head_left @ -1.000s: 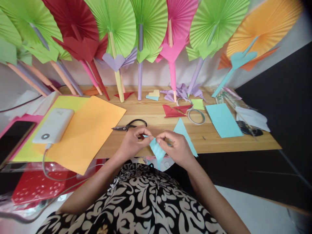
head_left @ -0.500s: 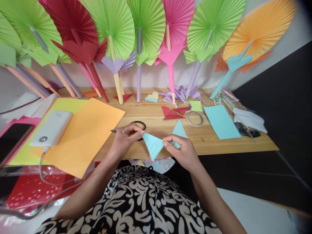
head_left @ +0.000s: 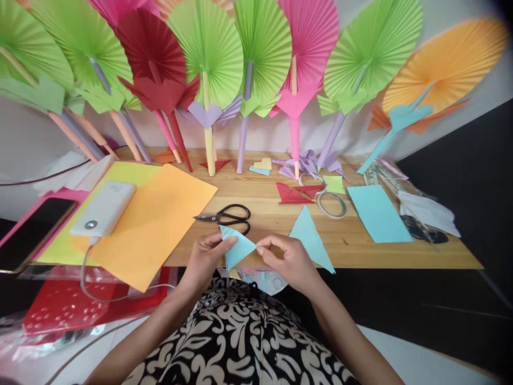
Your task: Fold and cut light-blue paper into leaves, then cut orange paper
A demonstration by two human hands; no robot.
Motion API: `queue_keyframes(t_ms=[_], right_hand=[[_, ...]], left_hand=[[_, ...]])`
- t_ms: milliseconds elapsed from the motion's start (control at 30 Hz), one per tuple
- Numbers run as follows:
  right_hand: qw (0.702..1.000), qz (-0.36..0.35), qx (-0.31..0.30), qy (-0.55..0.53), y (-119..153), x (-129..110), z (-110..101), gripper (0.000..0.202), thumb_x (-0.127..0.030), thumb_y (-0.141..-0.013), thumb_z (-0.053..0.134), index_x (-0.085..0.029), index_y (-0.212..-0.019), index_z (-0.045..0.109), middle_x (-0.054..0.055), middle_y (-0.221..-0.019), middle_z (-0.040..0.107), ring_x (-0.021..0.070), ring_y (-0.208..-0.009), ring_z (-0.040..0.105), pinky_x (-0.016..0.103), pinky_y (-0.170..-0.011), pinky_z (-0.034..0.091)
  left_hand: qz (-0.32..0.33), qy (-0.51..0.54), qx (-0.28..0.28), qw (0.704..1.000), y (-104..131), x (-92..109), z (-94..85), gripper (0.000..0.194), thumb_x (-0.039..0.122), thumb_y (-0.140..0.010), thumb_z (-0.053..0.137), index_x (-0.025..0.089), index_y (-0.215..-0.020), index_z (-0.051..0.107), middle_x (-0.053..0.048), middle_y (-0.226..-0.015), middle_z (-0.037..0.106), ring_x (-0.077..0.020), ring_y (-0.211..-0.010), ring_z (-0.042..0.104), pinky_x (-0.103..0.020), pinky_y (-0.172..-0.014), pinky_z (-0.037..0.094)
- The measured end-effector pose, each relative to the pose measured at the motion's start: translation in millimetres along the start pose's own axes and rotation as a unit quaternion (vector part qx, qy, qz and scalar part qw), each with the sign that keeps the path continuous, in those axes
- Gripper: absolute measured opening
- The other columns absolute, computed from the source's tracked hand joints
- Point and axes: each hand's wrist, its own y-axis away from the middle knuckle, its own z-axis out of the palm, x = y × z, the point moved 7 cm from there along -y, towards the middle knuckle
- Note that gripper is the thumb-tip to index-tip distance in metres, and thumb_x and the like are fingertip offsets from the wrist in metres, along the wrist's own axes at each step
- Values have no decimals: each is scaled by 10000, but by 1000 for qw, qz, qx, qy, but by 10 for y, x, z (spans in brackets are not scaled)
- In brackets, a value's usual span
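Note:
A small light-blue paper triangle is held over the table's front edge. My left hand pinches its left side between thumb and fingers. At its right-hand tip, my right hand closes thumb and forefinger on the point. A second light-blue paper triangle lies on the table just beyond my right hand. Black-handled scissors rest behind my left hand, blades pointing left, partly covered by the held triangle.
Pleated paper fans stand along the wall. Orange paper, a white power bank with a cable and a phone lie left. Rightward are tape rolls, red folded paper and a blue sheet.
The held triangle has turned, so a tip now points right toward my right hand. My view has shifted slightly left, and the scissors show more fully.

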Motion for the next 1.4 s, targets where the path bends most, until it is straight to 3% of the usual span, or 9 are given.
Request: queue_keyframes(t_ms=[300,500,667,833,1033,1133,1233,1333,1400], right_hand=[[986,-110,10,126,-265,-303,86,160,-185,-882,557,-227,-812,694,-1,-790,723,165,-769,654,285,-728,462],[962,-120,70,236,-436,-160,80,358,-220,-959,443,-209,-1259,637,86,-1059,745,243,-950,689,383,-845,529],[922,-191,-20,337,-657,-190,398,368,-133,-930,496,-193,-1276,605,116,-1219,666,284,-1141,591,432,-976,486],[902,-174,-48,391,-790,-234,563,312,-113,-921,536,-179,-1213,620,142,-1146,664,297,-1070,587,425,-905,486],[883,-197,-102,413,-899,-375,735,239,-115,-961,463,-150,-1093,660,152,-1106,673,278,-1038,597,344,-838,467],[883,-192,-98,417,-916,-368,620,265,-105,-936,475,-160,-1124,654,130,-975,680,257,-921,618,310,-719,459],[898,-170,-79,399,-813,-247,293,451,-53,-846,522,-172,-1278,582,110,-943,667,239,-854,620,302,-676,451],[984,-60,-34,161,-574,-23,-177,584,-137,-797,594,-244,-1366,510,65,-984,653,198,-815,612,301,-685,479],[996,16,-33,-86,-327,108,-317,598,-283,-817,621,-284,-1395,466,45,-948,626,175,-736,590,277,-583,474]], left_hand=[[37,69,61,995,-101,142,-294,285,385,-713,792,154,-634,646,25,-628,602,-95,-607,492,-218,-621,406],[44,122,107,986,-158,171,-425,349,421,-712,784,161,-638,564,35,-617,533,-89,-590,452,-214,-596,381],[32,155,105,982,-243,135,-377,363,503,-744,737,181,-742,570,9,-670,557,-119,-629,492,-234,-616,413],[54,104,133,984,-305,167,-378,389,553,-808,647,196,-750,504,24,-664,492,-116,-615,435,-225,-583,389],[96,131,151,975,-370,402,-297,399,501,-813,667,204,-701,426,62,-598,396,-88,-548,368,-219,-550,362],[96,159,111,976,-386,509,-160,426,531,-813,660,208,-695,410,80,-543,360,-74,-477,331,-216,-478,307],[98,173,97,975,-407,570,-87,457,559,-791,672,215,-697,387,97,-519,317,-57,-426,269,-207,-419,238],[99,173,109,974,-496,583,-55,499,589,-776,677,222,-693,349,105,-524,276,-48,-411,224,-205,-399,194],[90,143,105,980,-602,567,7,529,638,-789,637,229,-698,315,104,-536,251,-51,-418,214,-208,-405,190]])
